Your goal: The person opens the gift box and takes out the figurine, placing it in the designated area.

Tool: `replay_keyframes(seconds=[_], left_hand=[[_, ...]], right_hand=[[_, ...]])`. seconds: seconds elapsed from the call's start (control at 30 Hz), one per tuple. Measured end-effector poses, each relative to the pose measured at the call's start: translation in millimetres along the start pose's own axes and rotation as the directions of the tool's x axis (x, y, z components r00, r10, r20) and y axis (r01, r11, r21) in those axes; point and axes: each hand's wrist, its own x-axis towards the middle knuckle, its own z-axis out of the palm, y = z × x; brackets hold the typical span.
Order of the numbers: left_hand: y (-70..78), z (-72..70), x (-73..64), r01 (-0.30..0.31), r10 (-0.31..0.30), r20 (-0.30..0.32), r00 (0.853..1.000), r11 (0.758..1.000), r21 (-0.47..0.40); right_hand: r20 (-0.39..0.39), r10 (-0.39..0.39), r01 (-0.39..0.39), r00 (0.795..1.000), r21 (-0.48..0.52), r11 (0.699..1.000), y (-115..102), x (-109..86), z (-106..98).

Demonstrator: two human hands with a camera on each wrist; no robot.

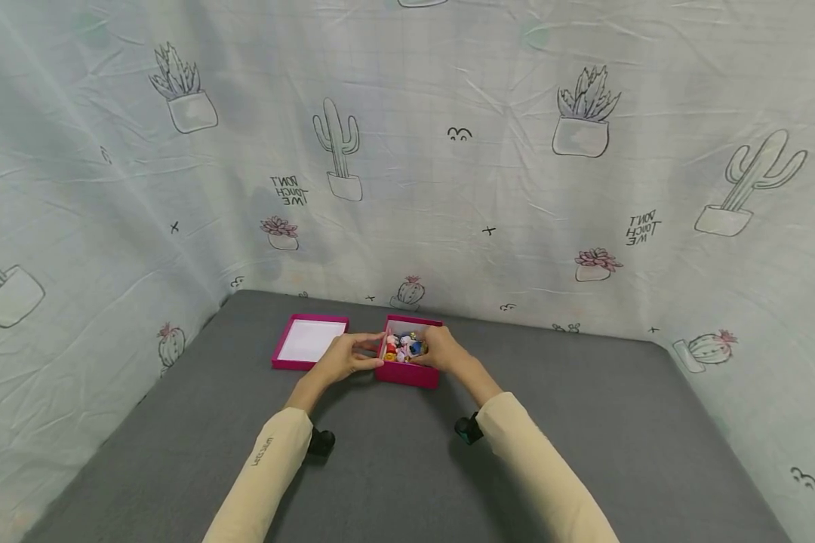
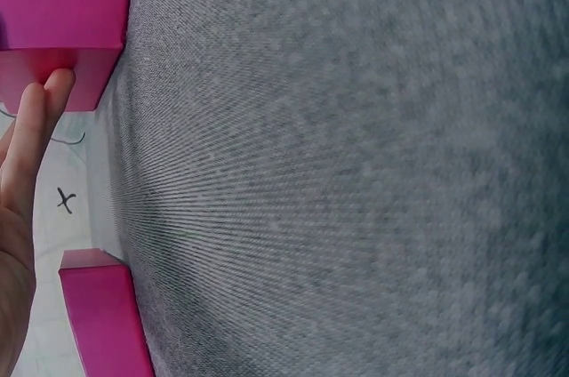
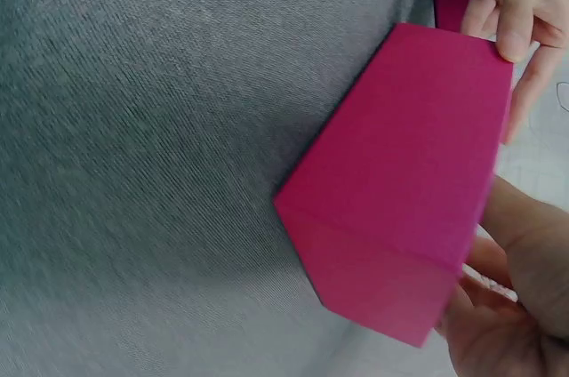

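Note:
A magenta box (image 1: 407, 374) with white inside walls stands uncovered on the grey cloth. Several small colourful figurines (image 1: 404, 347) lie in it, with red, white, blue and yellow parts. My left hand (image 1: 342, 354) is at the box's left side; in the left wrist view its straight fingers (image 2: 55, 92) press against the side wall. In the right wrist view, the left thumb touches the near top corner. My right hand (image 1: 441, 348) reaches over the right rim, fingers down among the figurines. Those fingertips are hidden, and I cannot tell whether they hold a figurine.
Left of the box lies a shallow magenta lid (image 1: 310, 341), its white inside facing up. Grey cloth (image 1: 380, 467) covers the table. A pale curtain (image 1: 407, 151) printed with cacti hangs behind and along both sides.

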Motion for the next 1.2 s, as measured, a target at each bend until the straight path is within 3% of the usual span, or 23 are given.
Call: replay_keyframes(seconds=[0.2,0.4,0.53,0.77,1.03,1.2], left_hand=[[2.9,3.2,-2.9,0.008,-0.008,-0.001,1.0,1.0,0.024],[6.4,4.4,-5.1,0.009,-0.009,-0.002,1.0,1.0,0.027],[8.6,4.1,-7.3,0.025,-0.024,-0.019,1.0,0.999,0.036],[11.2,4.5,-12.6,0.022,-0.021,-0.02,1.0,0.999,0.033],[9.8,6.8,-13.8,0.027,-0.027,-0.019,0.999,1.0,0.004],[9.6,7.3,-12.1,0.031,-0.031,-0.019,0.999,1.0,0.005]], right_hand=[[0.084,-0.021,0.028,0.996,-0.083,0.996,-2,-2.9,-3],[0.164,0.015,0.015,0.986,-0.183,0.983,-6,0.4,-6],[0.187,-0.039,0.078,0.982,-0.203,0.976,-5,2.0,-9],[0.069,-0.185,0.191,0.98,-0.082,0.978,10,-5.3,-6],[-0.067,-0.209,0.217,0.976,0.138,0.966,16,-10.2,-5],[-0.093,-0.237,0.25,0.967,0.173,0.953,14,-7.8,-9]])
